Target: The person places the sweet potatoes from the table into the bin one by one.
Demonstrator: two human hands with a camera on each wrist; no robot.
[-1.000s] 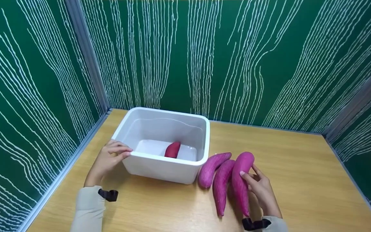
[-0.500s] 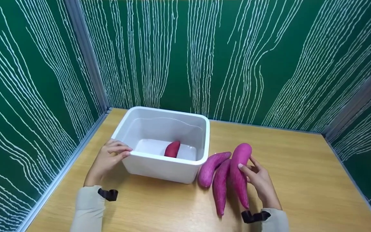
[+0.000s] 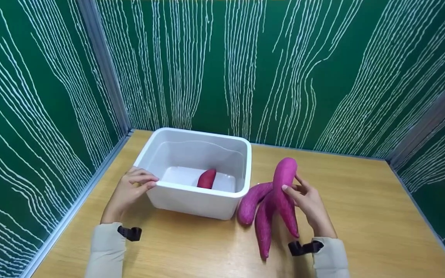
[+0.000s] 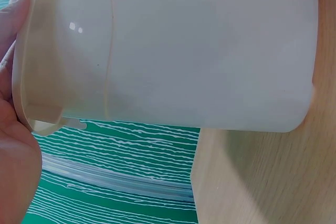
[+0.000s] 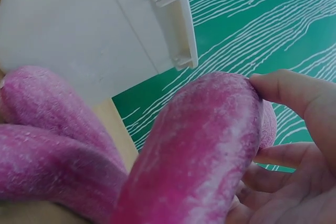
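In the head view my right hand (image 3: 310,202) grips a long, curved magenta sweet potato (image 3: 284,181) between thumb and fingers. Its blunt end points up and away, and its thin tip hangs toward my wrist. Two similar ones lie on the table to its left: a curved sweet potato (image 3: 250,206) near the bin and a longer sweet potato (image 3: 264,231) beside it. My left hand (image 3: 130,189) pinches the rim of the white plastic bin (image 3: 195,202) at its front left corner. Inside the bin lies a dark red piece (image 3: 207,179), its lower end hidden behind the front wall.
The wooden table (image 3: 373,216) is enclosed by green panels (image 3: 191,77) with white wavy lines at the back and sides. Grey metal posts (image 3: 106,69) stand at the corners. The bin's right wall is close to the curved sweet potato.
My right hand has raised its sweet potato and carried it away from me and slightly left, so it now overlaps the other two in view. My left hand and the bin have stayed put.
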